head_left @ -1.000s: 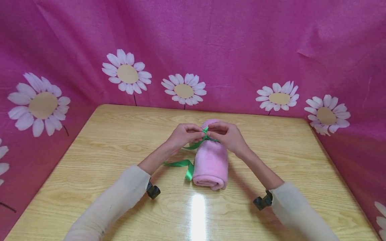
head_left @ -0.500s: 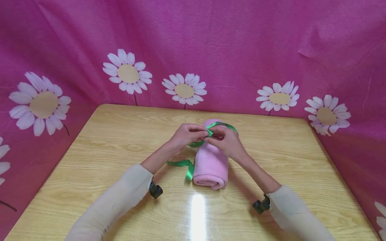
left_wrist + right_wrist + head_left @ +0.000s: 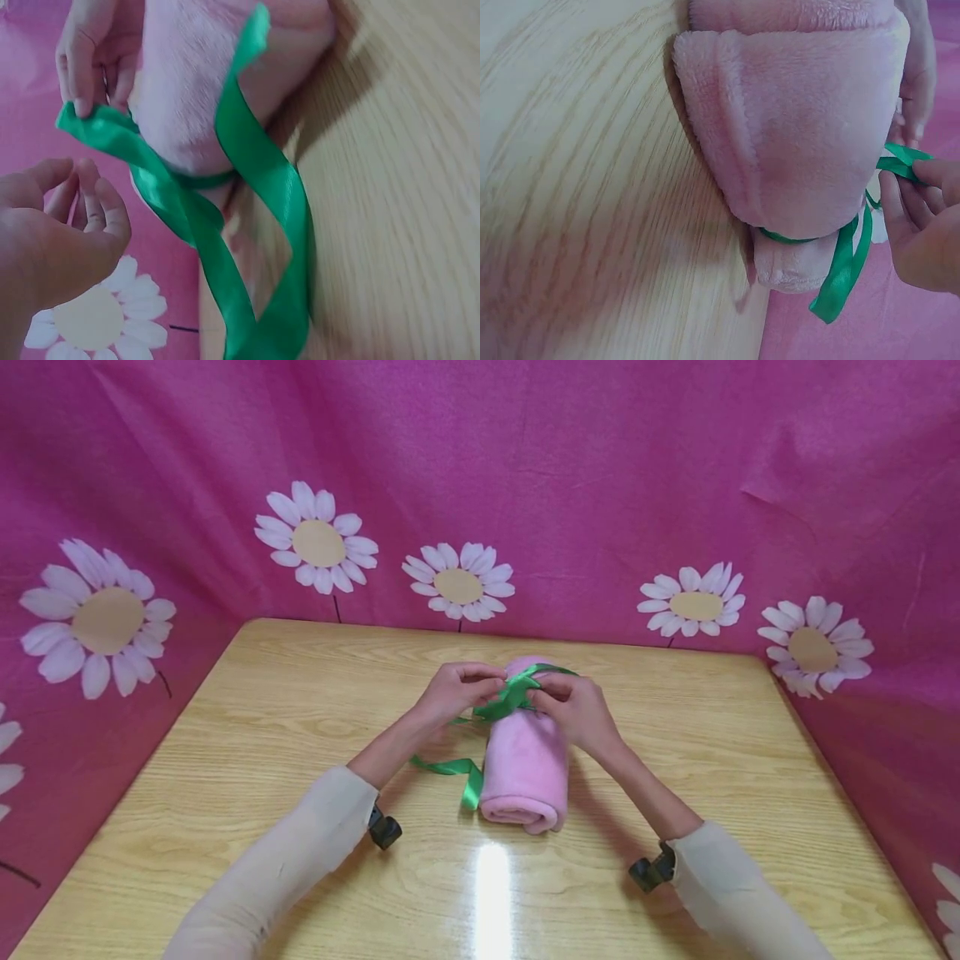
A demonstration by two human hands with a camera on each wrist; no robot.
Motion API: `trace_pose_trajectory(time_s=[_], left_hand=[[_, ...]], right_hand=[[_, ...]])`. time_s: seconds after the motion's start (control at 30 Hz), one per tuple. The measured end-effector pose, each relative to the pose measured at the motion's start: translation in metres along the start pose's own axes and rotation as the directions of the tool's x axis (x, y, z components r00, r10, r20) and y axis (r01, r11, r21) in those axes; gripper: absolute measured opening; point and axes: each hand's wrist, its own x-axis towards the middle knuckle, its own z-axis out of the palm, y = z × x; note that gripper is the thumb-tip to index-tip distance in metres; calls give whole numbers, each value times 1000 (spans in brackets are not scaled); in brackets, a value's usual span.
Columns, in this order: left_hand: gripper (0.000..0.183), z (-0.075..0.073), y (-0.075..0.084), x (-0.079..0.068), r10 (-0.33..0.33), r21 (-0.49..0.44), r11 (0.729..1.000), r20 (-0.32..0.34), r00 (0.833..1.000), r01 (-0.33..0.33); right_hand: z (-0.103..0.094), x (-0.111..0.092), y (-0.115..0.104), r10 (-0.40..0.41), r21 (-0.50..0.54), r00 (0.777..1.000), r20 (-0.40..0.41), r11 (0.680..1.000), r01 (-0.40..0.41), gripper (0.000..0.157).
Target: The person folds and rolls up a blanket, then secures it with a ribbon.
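Observation:
A rolled pink plush cloth [image 3: 527, 760] lies on the table, cinched near its far end by a green satin ribbon [image 3: 516, 692]. My right hand [image 3: 577, 710] pinches part of the ribbon between thumb and fingers, above the roll. In the left wrist view, the held ribbon [image 3: 112, 135] spreads out from those fingertips. My left hand [image 3: 64, 232] is beside it, fingers loosely bent, with a gap to the ribbon and nothing visible in its grasp. One loose ribbon tail hangs past the roll's narrow end in the right wrist view. Fingers partly hide the tie in the head view.
Another ribbon length curls on the wooden table [image 3: 300, 710] left of the roll. A magenta curtain [image 3: 570, 485] printed with white daisies surrounds the table's back and sides. Each sleeve cuff carries a small black wrist camera [image 3: 385, 829].
The ribbon between the hands has spread from a small bunch into a wider loop across the roll. My left hand has drawn slightly left, off the ribbon; the right keeps its pinch.

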Motion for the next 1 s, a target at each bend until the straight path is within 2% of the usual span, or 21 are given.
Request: trace_pose_trajectory(time_s=[0.17,0.33,0.43,0.57,0.67,0.8,0.9,1.0], left_hand=[[26,-5,-8,3,-40,112,993,-28,999,43],[28,-3,-21,7,-32,191,981,-31,999,37],[31,1,-27,9,-42,192,980,-37,998,49],[22,2,-31,9,-55,186,981,-37,998,61],[15,-1,-30,6,-22,199,980,-36,999,28],[13,-8,-24,-2,37,163,986,-10,999,-35],[15,-13,-19,-8,52,131,990,14,999,-53],[15,-19,-14,-14,49,147,988,21,999,-52]], right_hand=[[-4,-1,1,27,65,1000,1,998,-27,16],[-6,-1,3,40,95,999,4,995,-41,16],[-7,-2,3,54,91,999,3,994,-54,16],[-6,-1,1,74,95,997,4,993,-74,16],[-5,-1,0,89,103,996,6,991,-89,16],[-4,0,0,94,98,996,8,991,-94,15],[-4,-1,0,91,75,996,2,993,-91,13],[-4,0,1,93,66,996,-3,994,-92,13]])
